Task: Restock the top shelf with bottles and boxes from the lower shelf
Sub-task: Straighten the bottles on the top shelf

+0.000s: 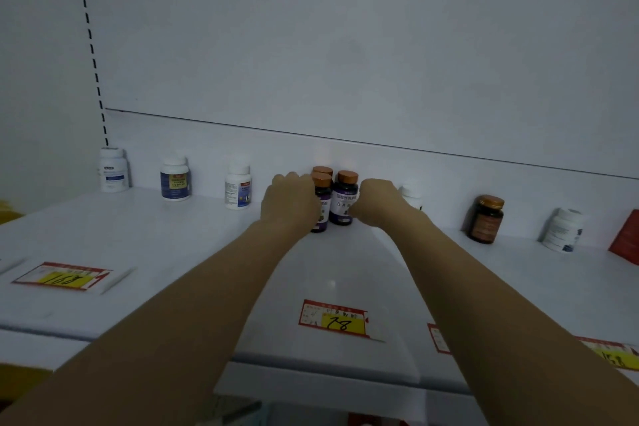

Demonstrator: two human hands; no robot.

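Three dark purple bottles with copper caps stand bunched at the back middle of the white top shelf (207, 252). My left hand (290, 201) is curled around the front left purple bottle (322, 183) and hides most of its label. Beside it, my right hand (378, 202) presses its curled fingers against the side of the right purple bottle (342, 201). The third purple bottle (322, 170) shows only its cap behind the other two. All of them stand upright on the shelf.
White bottles (112, 169) (175, 181) (238, 188) line the back wall to the left. On the right stand another white bottle (411, 195), a brown bottle (485, 223), a white bottle (563, 230) and a red box (627, 237). Price tags (333, 318) lie along the front edge.
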